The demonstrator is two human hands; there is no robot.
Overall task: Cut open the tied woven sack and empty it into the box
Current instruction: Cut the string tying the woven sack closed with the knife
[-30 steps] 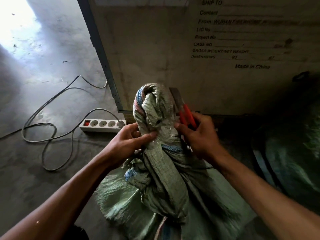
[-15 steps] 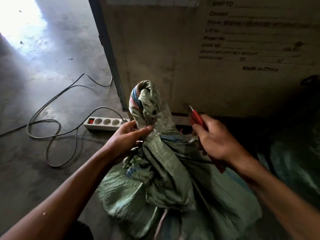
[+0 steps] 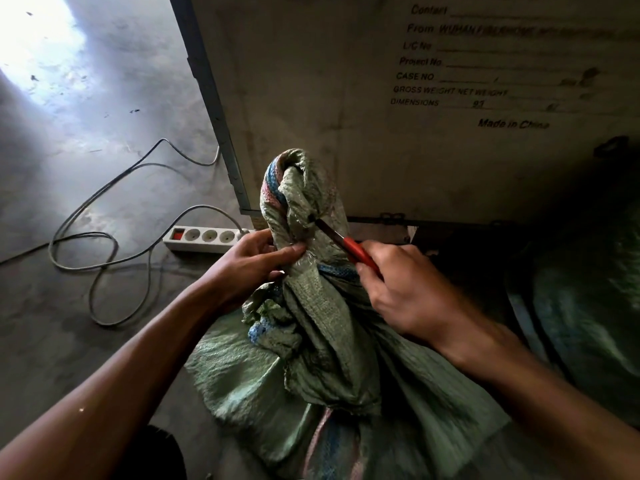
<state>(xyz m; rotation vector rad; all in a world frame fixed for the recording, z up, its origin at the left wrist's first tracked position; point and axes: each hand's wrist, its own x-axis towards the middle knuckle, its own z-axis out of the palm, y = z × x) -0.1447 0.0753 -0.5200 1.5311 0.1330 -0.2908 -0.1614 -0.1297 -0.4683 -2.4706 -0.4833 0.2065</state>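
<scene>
A green woven sack with blue and pink stripes stands on the floor, its top twisted into a tied knot. My left hand grips the sack's neck just under the knot from the left. My right hand holds a red-handled cutter whose dark blade tip touches the knot's right side. Behind the sack stands a large wooden shipping box with printed labels.
A white power strip lies on the concrete floor left of the sack, its grey cable looping further left. Another green sack lies in shadow at the right. Bright light falls on the floor at top left.
My right hand drew back from the knot with the cutter, then swung it round so the blade tip now points into the knot. My left hand kept its grip on the neck.
</scene>
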